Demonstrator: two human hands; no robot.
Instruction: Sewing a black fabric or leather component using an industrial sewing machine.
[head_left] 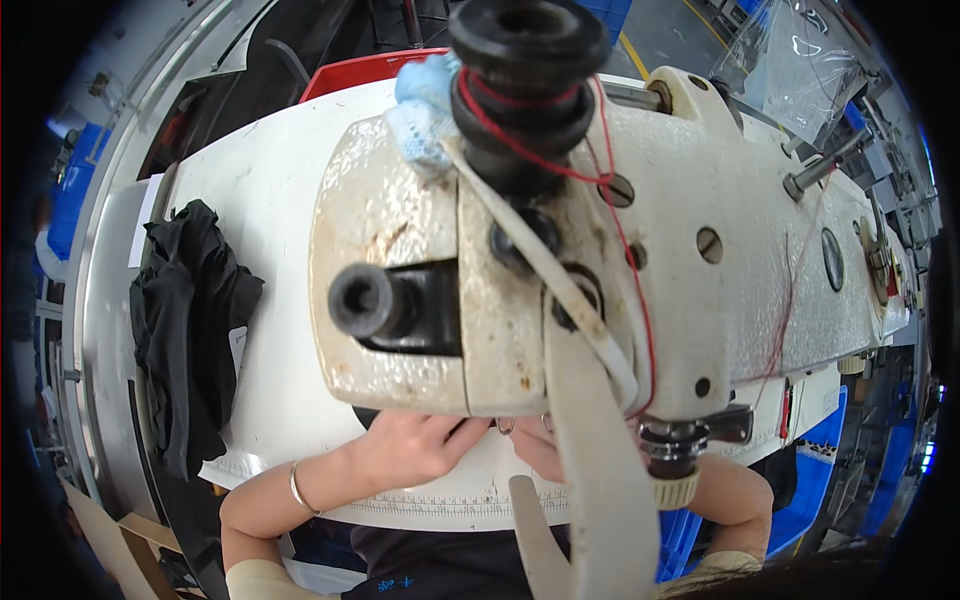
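A cream-coloured industrial sewing machine (400,220) fills the middle of the view, its head above my hands. My left hand (425,445) reaches under the head's near edge from the left, knuckles bent, fingertips hidden. A bracelet (296,488) circles my left wrist. Partly covered by a pale curved lever (590,440), my right hand (540,447) lies close to the left one. A small metal loop (506,426) shows between the hands. Something dark (366,415) peeks out beside my left hand. What the fingers touch is out of sight below the machine.
Black cloth (190,330) lies bunched at the left of the white table (280,200). Red thread (648,330) runs down the machine from a black knob (525,50), with a light-blue rag (425,115) tucked beside it. A ruler scale (440,505) edges the table nearest me. Behind stands a red bin (360,72).
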